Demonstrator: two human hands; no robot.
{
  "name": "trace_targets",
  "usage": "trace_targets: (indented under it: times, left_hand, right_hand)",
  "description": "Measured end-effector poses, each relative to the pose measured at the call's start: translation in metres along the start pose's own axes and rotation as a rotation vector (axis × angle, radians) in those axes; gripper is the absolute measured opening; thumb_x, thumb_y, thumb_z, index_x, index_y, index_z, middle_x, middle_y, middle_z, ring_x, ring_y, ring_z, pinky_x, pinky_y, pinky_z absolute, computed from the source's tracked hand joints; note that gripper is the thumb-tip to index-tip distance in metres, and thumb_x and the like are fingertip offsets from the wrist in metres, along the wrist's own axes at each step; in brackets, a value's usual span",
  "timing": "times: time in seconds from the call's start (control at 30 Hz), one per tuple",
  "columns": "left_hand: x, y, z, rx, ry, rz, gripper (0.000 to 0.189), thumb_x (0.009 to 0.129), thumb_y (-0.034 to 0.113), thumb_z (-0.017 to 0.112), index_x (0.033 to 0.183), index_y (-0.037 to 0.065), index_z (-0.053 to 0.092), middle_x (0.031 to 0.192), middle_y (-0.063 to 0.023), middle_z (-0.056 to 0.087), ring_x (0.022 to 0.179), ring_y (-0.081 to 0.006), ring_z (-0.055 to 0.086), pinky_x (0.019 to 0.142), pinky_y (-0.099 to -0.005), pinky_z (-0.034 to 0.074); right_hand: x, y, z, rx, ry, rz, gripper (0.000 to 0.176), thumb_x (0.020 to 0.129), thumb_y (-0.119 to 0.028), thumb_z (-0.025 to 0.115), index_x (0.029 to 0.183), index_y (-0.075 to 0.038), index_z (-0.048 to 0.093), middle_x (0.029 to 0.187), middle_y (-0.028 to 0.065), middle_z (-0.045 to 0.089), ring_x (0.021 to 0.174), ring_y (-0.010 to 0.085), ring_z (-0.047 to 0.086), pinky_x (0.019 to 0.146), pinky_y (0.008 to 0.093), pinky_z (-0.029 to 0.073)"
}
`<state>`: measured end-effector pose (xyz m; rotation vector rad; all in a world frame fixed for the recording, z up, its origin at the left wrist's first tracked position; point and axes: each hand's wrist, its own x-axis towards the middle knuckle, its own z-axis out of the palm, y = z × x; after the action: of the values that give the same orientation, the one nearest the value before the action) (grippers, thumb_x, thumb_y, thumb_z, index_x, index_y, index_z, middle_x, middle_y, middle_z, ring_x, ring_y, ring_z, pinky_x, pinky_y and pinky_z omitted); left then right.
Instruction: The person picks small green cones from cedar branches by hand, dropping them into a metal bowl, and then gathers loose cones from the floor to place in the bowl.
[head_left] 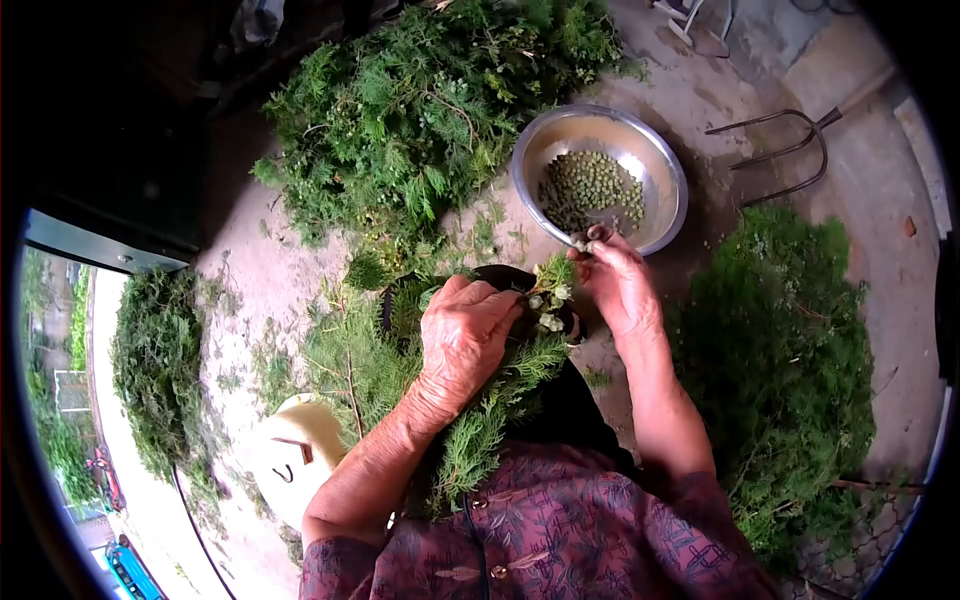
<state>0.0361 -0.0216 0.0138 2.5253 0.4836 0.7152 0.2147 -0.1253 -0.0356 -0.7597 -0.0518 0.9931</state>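
My left hand (462,335) is closed around a leafy evergreen branch (475,440), which lies across my lap. Several pale green cones (548,302) cluster on a twig just right of its fingertips. My right hand (622,285) is raised at the near rim of a metal bowl (668,165), thumb and fingers pinched on a small pale green cone (582,243). Inside the bowl lies a layer of loose green cones (595,185).
A big heap of cut evergreen branches (400,120) lies beyond my knees, with more piles at right (780,380) and left (155,370). A pitchfork head (822,150) rests beside the bowl. Near my left elbow stands a cream-coloured container (290,450).
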Motion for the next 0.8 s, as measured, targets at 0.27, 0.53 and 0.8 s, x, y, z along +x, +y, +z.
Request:
trace_targets:
  times: [0.27,0.53,0.8]
  left_hand:
    - [-0.007,0.001,-0.021,-0.340,-0.089,-0.211,0.015,0.073,0.001,0.065,0.088,-0.002,0.064,0.071,-0.0070,0.057,0.070,-0.0188,0.053,0.066,-0.0287,0.043]
    - [-0.008,0.006,-0.032,-0.555,-0.144,-0.376,0.013,0.079,0.002,0.060,0.090,-0.003,0.062,0.077,-0.0076,0.060,0.072,-0.0151,0.056,0.067,-0.0251,0.044]
    - [-0.006,0.015,-0.042,-0.406,-0.133,-0.233,0.020,0.077,0.004,0.062,0.097,-0.001,0.060,0.082,-0.0132,0.063,0.073,-0.0218,0.062,0.066,-0.0287,0.049]
  right_hand:
    - [-0.019,0.025,0.030,0.082,-0.441,0.107,0.045,0.077,-0.003,0.057,0.120,-0.001,0.044,0.105,0.0102,0.058,0.095,0.0213,0.057,0.086,0.0342,0.044]
    - [-0.025,0.028,0.036,-0.013,-0.511,0.044,0.038,0.080,-0.007,0.061,0.116,-0.001,0.052,0.108,0.0096,0.058,0.093,0.0177,0.057,0.084,0.0316,0.045]
    - [-0.035,0.029,0.046,-0.080,-0.280,0.048,0.021,0.081,-0.014,0.063,0.100,-0.005,0.059,0.083,0.0030,0.062,0.072,0.0127,0.059,0.060,0.0244,0.049]
